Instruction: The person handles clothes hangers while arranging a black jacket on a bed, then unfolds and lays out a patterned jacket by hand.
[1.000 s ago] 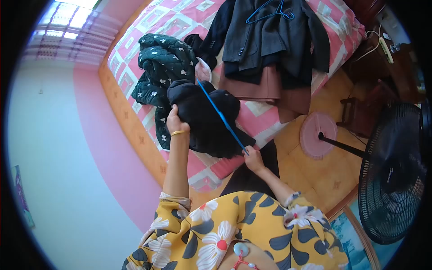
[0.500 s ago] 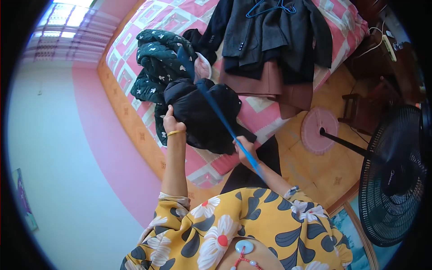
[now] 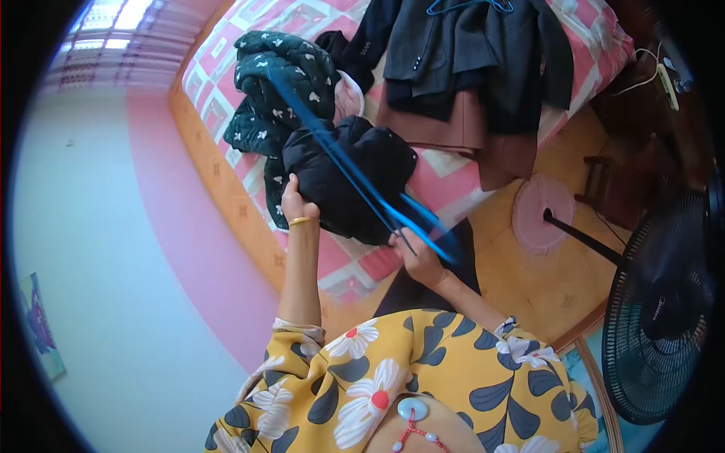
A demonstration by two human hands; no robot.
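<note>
My left hand [image 3: 299, 202] grips one side of a bunched black garment [image 3: 343, 177] at the near edge of the bed. My right hand [image 3: 420, 259] is closed round a blue hanger [image 3: 340, 157], blurred by motion, which slants up and left across the black garment. Its fingertips are beside the garment's lower right edge; whether they also pinch the cloth I cannot tell. Behind the black garment lies a dark green padded garment with white motifs [image 3: 283, 83], with a pink and white lining patch [image 3: 348, 100] beside it.
Grey jackets [image 3: 445, 45] and a brownish-pink garment [image 3: 438, 124] lie on the bed [image 3: 445, 177], with another blue hanger [image 3: 468, 6] on top. A black standing fan [image 3: 661, 309] is at the right, its pink-covered base [image 3: 540, 211] on the floor. A wall [image 3: 113, 241] is at left.
The blue hanger in my right hand has swung, its far end now further up and left over the green garment. The bed and clothes have shifted slightly in view.
</note>
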